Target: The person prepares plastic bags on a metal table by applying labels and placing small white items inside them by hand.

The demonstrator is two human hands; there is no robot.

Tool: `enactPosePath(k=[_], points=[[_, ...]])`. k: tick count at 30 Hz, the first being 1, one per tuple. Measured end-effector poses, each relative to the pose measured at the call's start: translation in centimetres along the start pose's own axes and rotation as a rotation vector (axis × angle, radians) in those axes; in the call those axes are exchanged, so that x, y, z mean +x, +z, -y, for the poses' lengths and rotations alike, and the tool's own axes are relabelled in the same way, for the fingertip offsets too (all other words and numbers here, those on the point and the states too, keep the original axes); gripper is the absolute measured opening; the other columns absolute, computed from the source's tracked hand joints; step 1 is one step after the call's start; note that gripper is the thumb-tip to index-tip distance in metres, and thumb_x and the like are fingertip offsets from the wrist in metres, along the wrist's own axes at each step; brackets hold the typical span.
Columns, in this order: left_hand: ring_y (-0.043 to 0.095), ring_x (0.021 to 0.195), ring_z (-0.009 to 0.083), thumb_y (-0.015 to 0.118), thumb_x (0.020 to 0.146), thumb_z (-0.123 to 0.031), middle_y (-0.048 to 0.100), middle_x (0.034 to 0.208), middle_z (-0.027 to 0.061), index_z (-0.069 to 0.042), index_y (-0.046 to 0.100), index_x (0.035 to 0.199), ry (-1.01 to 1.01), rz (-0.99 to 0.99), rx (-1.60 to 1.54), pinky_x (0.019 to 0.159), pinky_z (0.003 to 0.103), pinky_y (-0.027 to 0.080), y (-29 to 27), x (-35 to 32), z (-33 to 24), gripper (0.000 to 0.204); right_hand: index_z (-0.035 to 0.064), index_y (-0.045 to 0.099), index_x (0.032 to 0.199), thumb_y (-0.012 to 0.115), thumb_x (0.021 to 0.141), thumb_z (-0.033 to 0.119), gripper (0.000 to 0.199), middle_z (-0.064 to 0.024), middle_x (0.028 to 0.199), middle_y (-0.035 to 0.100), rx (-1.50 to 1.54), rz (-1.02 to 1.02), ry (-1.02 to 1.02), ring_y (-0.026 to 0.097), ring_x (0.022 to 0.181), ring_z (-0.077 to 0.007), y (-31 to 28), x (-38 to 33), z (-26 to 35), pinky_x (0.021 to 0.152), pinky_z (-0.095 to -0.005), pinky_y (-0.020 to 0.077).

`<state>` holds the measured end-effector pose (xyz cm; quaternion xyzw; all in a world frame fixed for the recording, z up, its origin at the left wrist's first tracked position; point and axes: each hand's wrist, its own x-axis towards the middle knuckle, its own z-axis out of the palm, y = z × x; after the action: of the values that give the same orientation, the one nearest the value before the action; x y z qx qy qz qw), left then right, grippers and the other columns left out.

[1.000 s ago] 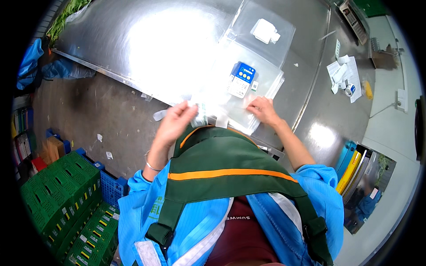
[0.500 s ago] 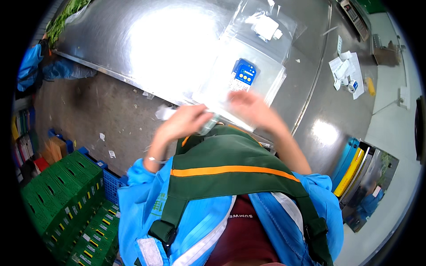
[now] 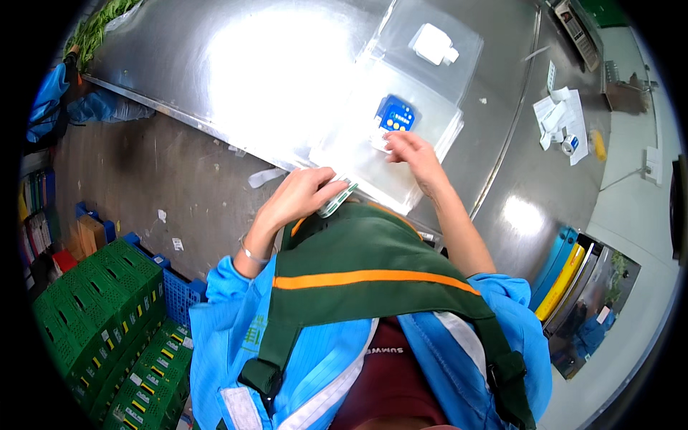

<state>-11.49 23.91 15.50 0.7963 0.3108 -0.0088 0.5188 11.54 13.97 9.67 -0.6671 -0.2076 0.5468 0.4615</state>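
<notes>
With the clock face centred on the view's middle, the steel table (image 3: 179,57) bears overlapping clear bags (image 3: 433,122) at 1 o'clock, their near edge close to the table's front rim. Between 1 and 2 lie a small scrap (image 3: 482,100) and, further out by the seam, a thin strip (image 3: 532,54); past the seam, crumpled papers (image 3: 573,115) lie at 2 o'clock, with a yellow thing (image 3: 599,145) just beside them. Paper bits (image 3: 162,216) dot the grey floor (image 3: 143,165) at 9 o'clock.

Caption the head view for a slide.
Left hand holds a green-and-white strip; right hand at a blue-and-white object over clear plastic.
</notes>
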Motion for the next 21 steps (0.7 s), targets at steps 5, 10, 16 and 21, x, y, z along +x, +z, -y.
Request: enactPosePath(k=[5, 10, 16, 21], points=[[0.04, 0.048, 0.0263, 0.067, 0.079, -0.03, 0.046, 0.054, 0.016, 0.004, 0.054, 0.069, 0.021, 0.061, 0.031, 0.048, 0.037, 0.037, 0.4, 0.9, -1.2, 0.038, 0.0016, 0.063, 0.097, 0.065, 0.082, 0.019, 0.023, -0.0013, 0.082, 0.063, -0.15, 0.109, -0.042, 0.055, 0.076, -0.0099, 2.1, -1.9, 0.8, 0.071, -0.0241, 0.0443], [0.036, 0.05, 0.0112, 0.068, 0.079, -0.026, 0.039, 0.053, 0.0058, 0.001, 0.062, 0.09, -0.137, 0.024, -0.133, 0.047, 0.03, 0.032, -0.1, -0.3, -0.2, 0.03, 0.0015, 0.062, 0.096, 0.068, 0.078, 0.021, 0.027, -0.0056, 0.075, 0.062, -0.149, -0.473, -0.029, 0.056, 0.069, -0.0163, -3.8, 3.1, -5.2, 0.066, -0.0299, 0.0457], [0.053, 0.066, 0.0078, 0.062, 0.086, -0.012, 0.058, 0.073, 0.0008, 0.0, 0.055, 0.116, -0.169, -0.135, -0.547, 0.06, 0.022, 0.044, -1.3, -2.4, 0.1, 0.033, 0.0063, 0.052, 0.114, 0.072, 0.072, 0.019, 0.049, -0.0081, 0.086, 0.055, -0.672, -0.554, -0.316, 0.055, 0.071, -0.0204, -4.3, 1.7, -4.7, 0.064, -0.0311, 0.0464], [0.063, 0.087, 0.0134, 0.056, 0.09, -0.008, 0.066, 0.098, 0.0121, 0.003, 0.054, 0.113, -0.095, -0.132, -0.906, 0.079, 0.025, 0.05, -1.1, -3.3, 0.6, 0.026, 0.0177, 0.064, 0.097, 0.072, 0.071, 0.033, 0.031, -0.0057, 0.091, 0.055, -1.136, 0.131, -0.42, 0.049, 0.096, -0.0201, -5.6, -1.2, -7.2, 0.092, -0.0423, 0.0266]])
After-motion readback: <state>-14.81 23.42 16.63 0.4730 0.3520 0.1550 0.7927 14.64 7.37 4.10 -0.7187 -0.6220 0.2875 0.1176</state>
